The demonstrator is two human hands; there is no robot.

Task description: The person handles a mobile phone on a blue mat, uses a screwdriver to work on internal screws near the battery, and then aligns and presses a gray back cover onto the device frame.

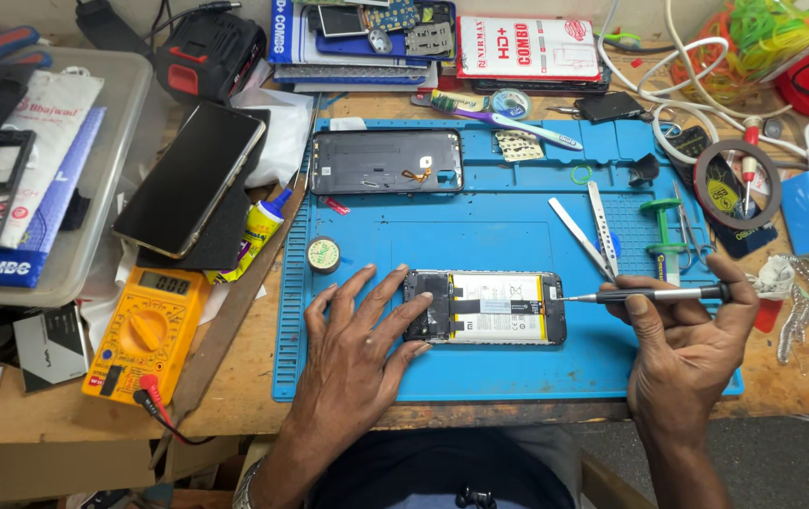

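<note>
Opened smartphone under a screwdriver on a blue repair mat.

The left hand lies flat with fingers spread wide, pressing the left end of the opened smartphone, which rests back-up near the middle of the blue repair mat on the wooden worktop. The right hand has its fingers closed around a precision screwdriver, its tip touching the phone's right edge. A removed back cover lies farther up the mat, tweezers just above the screwdriver, and a yellow multimeter sits off the mat's left side.
</note>
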